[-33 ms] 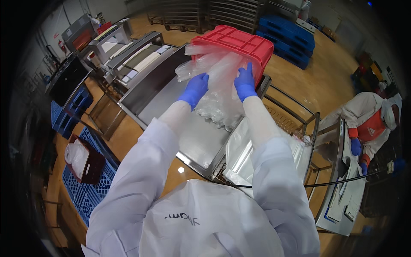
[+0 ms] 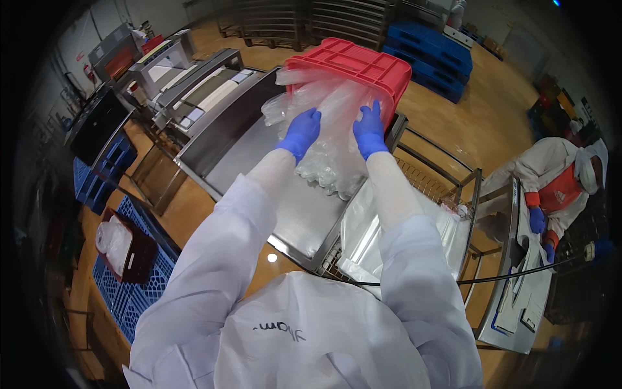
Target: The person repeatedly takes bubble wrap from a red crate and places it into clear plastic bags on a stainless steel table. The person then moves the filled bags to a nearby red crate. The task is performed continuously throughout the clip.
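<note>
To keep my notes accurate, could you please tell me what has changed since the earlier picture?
Only a little: the left hand has moved slightly rightward, and the right hand has drawn back slightly. No new grip or release is visible. The red crate, clear plastic and metal tray look the same.

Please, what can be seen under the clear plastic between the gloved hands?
The metal tray shows beside the clear plastic, whose upper part overlaps the red crate. What lies directly beneath the plastic is covered and cannot be told.
</note>
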Demonstrator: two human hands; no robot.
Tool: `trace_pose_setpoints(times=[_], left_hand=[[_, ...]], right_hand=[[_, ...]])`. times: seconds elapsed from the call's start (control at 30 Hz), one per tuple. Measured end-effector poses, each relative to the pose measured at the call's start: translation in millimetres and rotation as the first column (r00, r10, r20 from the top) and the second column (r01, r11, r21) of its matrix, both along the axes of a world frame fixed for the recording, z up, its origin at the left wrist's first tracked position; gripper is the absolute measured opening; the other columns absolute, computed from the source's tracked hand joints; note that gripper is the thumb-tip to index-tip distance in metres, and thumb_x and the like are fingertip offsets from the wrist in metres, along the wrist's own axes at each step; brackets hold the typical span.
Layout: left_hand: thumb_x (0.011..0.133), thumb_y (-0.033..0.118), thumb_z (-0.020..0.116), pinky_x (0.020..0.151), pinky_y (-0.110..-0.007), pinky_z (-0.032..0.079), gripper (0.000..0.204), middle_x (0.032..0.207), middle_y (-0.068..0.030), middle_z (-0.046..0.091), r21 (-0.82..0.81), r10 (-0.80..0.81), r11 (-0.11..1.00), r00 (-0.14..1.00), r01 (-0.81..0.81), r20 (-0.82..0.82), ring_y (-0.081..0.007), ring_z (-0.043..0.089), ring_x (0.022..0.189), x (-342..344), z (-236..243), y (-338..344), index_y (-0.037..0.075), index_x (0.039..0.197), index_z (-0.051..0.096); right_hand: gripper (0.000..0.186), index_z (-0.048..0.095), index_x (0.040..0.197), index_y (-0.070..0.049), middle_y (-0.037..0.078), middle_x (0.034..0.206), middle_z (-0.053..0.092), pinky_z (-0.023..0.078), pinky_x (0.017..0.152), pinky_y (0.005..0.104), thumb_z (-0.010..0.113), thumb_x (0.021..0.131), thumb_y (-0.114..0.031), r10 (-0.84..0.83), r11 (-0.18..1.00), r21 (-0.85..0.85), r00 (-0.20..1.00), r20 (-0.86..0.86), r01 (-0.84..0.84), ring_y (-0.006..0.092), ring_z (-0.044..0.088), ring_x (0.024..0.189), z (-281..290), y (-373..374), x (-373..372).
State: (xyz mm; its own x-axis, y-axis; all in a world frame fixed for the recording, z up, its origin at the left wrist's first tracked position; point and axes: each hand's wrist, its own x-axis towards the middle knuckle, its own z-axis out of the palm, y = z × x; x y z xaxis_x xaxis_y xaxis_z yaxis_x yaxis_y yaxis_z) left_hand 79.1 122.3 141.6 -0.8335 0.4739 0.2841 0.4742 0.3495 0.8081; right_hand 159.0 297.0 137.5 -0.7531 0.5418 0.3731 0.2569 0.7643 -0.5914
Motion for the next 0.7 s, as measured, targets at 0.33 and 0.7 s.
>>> trace_pose_setpoints(times=[0.33,0.7], left_hand=[[0.076,0.024,0.061,0.088,-0.042,0.040,0.032,0.123,-0.0178,0.046,0.179,-0.076,0.972,0.921,0.155,-0.381,-0.0407,0.048,0.102,-49,7,112,0.006,0.103,0.060],[0.085,0.035,0.049,0.103,-0.045,0.020,0.043,0.134,-0.0124,0.037,-0.288,-0.333,0.937,0.748,0.197,-0.574,-0.0313,0.031,0.124,-157,-58,-22,0.014,0.123,0.049]], right_hand=[[0.089,0.026,0.137,-0.028,0.013,0.145,0.009,0.011,0.100,0.0605,0.073,0.062,-0.039,-0.153,0.950,0.267,0.987,-0.053,0.162,0.0414,0.002,0.131,10,-42,30],[0.068,0.035,0.131,-0.035,0.011,0.145,0.007,-0.009,0.090,0.0711,0.057,0.070,-0.056,-0.472,0.781,0.478,0.881,0.031,0.402,0.0395,-0.004,0.132,-14,-99,-56]])
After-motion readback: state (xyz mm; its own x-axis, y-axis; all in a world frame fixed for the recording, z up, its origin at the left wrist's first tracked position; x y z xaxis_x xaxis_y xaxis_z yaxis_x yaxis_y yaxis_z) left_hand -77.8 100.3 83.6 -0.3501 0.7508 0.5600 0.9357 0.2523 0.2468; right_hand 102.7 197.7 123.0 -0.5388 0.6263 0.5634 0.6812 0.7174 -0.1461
